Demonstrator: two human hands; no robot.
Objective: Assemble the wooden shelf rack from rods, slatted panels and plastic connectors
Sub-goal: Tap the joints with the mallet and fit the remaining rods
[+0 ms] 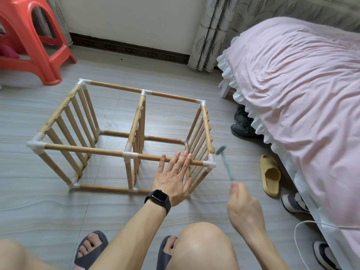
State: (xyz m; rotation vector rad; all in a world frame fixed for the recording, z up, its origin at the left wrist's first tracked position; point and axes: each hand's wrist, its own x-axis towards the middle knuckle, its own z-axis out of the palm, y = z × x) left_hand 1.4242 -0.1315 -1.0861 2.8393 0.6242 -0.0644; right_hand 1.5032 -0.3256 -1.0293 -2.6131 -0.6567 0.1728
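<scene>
The wooden shelf rack (97,151) lies on its side on the tiled floor, its rods joined by white plastic connectors (209,164). Three slatted panels (67,117) stand upright in it, at the left end, the middle and the right end. My left hand (173,178), with a black watch on the wrist, rests flat with straight fingers on the near top rod, just left of the right corner connector. My right hand (243,203) grips the handle of a small green-grey mallet (226,162), blurred by motion, its head beside that corner connector.
An orange plastic stool (35,41) stands at the back left. A bed with a pink cover (302,90) fills the right side, with shoes and a yellow slipper (270,174) beside it. A white cable (298,234) loops on the floor. My knees and sandalled feet are at the bottom.
</scene>
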